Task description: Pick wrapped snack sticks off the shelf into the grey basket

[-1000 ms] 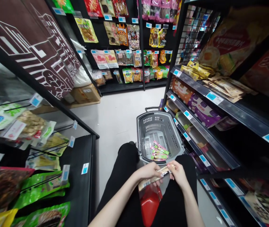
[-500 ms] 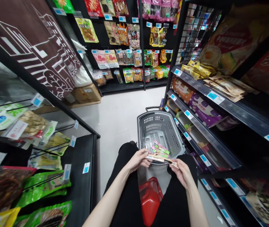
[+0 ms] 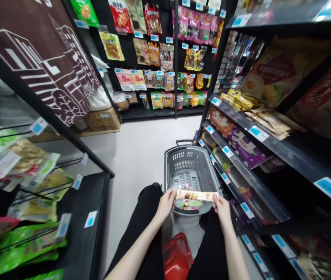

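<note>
Shop aisle (image 3: 138,155), slim packet (image 3: 197,195) between both hands (image 3: 166,203).

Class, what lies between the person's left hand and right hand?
In the head view, a long pale packet spans the gap from the left hand to the right hand, partly hiding the grey basket behind it.

- Packet (image 3: 197,195): cream-peach with brown and green patches
- Basket (image 3: 206,171): grey, patterned with pale-showing slots
- Sticks (image 3: 190,203): pink and green
- Banner (image 3: 44,50): dark brown, with white line drawings of buildings and a tree
- Cartons (image 3: 245,147): orange; purple with white marks
- Sachets (image 3: 237,100): yellow
- Tags (image 3: 90,219): white with blue panels
- Shelves (image 3: 85,194): black
- Floor (image 3: 142,155): pale grey
- Trousers (image 3: 140,221): black
- Box (image 3: 104,119): tan
</note>
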`<state>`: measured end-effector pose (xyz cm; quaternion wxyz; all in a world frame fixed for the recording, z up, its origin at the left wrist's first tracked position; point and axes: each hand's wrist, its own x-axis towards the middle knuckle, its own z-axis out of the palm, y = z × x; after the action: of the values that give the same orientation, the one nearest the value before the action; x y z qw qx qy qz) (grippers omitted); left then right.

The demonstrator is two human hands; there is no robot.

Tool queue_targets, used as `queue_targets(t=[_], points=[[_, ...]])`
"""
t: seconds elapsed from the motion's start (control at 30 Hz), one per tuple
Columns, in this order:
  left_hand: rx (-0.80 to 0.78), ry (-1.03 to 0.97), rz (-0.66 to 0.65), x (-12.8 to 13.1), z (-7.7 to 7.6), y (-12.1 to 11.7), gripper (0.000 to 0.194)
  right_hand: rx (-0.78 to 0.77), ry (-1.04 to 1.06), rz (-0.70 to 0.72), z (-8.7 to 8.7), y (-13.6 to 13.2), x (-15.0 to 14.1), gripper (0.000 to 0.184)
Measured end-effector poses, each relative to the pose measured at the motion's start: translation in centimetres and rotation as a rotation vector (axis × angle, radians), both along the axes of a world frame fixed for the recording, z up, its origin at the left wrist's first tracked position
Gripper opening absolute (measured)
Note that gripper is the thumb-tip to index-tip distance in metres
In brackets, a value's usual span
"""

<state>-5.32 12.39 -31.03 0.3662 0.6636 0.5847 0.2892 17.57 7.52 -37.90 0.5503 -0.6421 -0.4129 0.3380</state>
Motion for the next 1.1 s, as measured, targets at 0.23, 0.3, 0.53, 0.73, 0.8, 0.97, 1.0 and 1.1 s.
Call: queue_targets(t=[0.23,0.3,0.53,0.73,0.8,0.97,1.0,1.1], points=[[-0.065,0.497,-0.267,-1.8,-2.0,1.7,0.015,-0.054,-0.596,-0.344,7.7,2.9,8.6,0.035],[-0.083,0.534,-0.374,-2.0,-2.8,1.8,0.018,-0.030,-0.730,-0.421,12.1,3.1,12.5,0.034],[-0.105,0.651,-0.405,-1.9,-3.2,0.9,0.019,0.011,-1.084,-0.565,23.3,6.5,24.5,0.028],[-0.107,0.713,-0.378,-1.5,-1.7,0.4,0.019,0.036,-1.226,-0.456,23.9,7.6,26.5,0.016],[-0.100,0.707,-0.379,-1.5,-1.6,0.3,0.019,0.085,-1.226,-0.525,23.8,7.4,26.4,0.022],[-0.074,0.594,-0.374,-1.8,-2.2,0.7,0.016,0.242,-1.142,-0.723,24.4,5.2,26.0,0.033],[-0.057,0.541,-0.375,-1.8,-2.3,0.8,0.017,0.294,-1.108,-0.734,24.5,4.5,25.7,0.034],[-0.040,0.232,-0.380,-1.2,-2.1,1.0,0.028,0.503,-0.851,-0.625,24.1,1.9,23.8,0.036]])
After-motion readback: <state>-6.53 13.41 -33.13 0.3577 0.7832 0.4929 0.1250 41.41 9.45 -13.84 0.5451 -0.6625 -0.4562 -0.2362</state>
